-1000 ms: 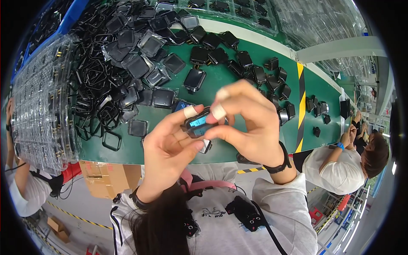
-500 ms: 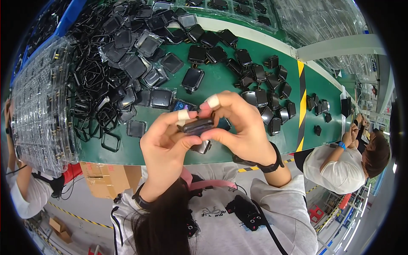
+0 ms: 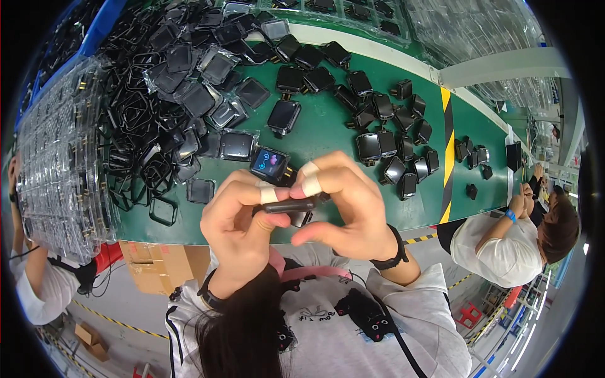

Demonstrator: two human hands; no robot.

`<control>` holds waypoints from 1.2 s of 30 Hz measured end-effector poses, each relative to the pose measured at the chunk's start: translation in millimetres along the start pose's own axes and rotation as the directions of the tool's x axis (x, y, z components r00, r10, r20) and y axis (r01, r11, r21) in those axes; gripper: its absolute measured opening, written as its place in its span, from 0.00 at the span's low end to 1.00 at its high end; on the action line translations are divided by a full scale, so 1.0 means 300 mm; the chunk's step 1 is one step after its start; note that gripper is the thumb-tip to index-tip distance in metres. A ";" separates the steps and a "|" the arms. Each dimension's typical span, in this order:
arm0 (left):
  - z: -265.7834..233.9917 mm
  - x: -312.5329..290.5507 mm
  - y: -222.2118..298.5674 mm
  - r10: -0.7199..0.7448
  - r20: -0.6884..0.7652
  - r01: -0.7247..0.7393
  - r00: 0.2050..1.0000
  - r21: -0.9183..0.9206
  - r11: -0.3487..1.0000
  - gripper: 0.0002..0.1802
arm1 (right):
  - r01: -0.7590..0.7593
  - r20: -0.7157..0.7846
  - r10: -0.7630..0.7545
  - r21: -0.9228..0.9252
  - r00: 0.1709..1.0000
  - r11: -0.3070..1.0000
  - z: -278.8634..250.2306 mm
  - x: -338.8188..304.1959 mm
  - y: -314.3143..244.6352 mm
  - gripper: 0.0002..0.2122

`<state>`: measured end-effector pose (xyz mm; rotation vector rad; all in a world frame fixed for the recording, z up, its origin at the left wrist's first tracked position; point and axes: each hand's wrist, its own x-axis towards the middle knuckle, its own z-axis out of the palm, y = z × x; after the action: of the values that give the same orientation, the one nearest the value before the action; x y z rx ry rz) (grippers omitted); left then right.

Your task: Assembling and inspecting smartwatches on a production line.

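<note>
Smooth green tabletop [image 3: 334, 132] underlies fingers [image 3: 247, 194] pinching a slim black device [image 3: 290, 206].

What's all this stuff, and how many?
Held device: one, black, at the fingertips
Lit-screen device: one, dark, beyond the hands
Square devices: many, black, table's middle and right
Thin frames: many, black, left pile
Flat square pieces: many, dark, left pile
Clear trays: many, transparent, left and upper right
Table: one, green, centre
Striped tape: several strips, yellow-black, table and floor
Cardboard boxes: at least two, brown, floor left
Co-workers: at least two, white-topped, both sides
Left hand: one, pale finger tape, gripping held device
Right hand: one, pale finger tape, touching held device
</note>
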<state>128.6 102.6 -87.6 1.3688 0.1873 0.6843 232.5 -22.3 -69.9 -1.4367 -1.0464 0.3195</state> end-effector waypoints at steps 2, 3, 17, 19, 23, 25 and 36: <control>0.004 -0.003 0.002 0.008 -0.010 -0.008 1.000 -0.032 0.999 0.10 | -0.048 -0.031 0.048 0.006 0.998 0.999 0.007 -0.015 -0.005 0.11; 0.008 -0.003 0.006 -0.004 -0.004 0.003 1.000 -0.042 0.999 0.10 | -0.049 -0.032 0.049 0.007 0.998 0.999 0.008 -0.022 -0.005 0.11; 0.043 -0.060 0.010 -0.200 0.282 0.077 0.938 0.393 0.916 0.27 | -0.370 -0.049 0.370 0.007 0.928 0.929 -0.074 -0.167 -0.043 0.12; 0.066 -0.053 0.011 -0.185 0.287 0.043 0.940 0.438 0.898 0.28 | -0.405 -0.059 0.402 -0.052 0.914 0.913 -0.111 -0.204 -0.050 0.11; 0.092 -0.024 -0.010 -0.115 0.263 -0.054 0.958 0.559 0.827 0.29 | -0.573 -0.340 0.467 -0.378 0.816 0.727 -0.159 -0.243 -0.058 0.10; 0.096 -0.006 -0.028 -0.037 0.207 -0.102 0.978 0.622 0.777 0.28 | -0.652 -0.432 0.508 -0.317 0.745 0.688 -0.162 -0.246 -0.044 0.10; 0.116 0.048 -0.025 -0.093 0.490 -0.231 0.867 0.559 0.796 0.29 | -0.391 -0.261 0.298 -0.486 0.918 0.781 -0.206 -0.097 -0.064 0.11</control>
<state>160.1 81.1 -83.2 2.1436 -0.0766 0.3056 254.5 -87.4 -51.9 -2.1342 -0.7472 0.1640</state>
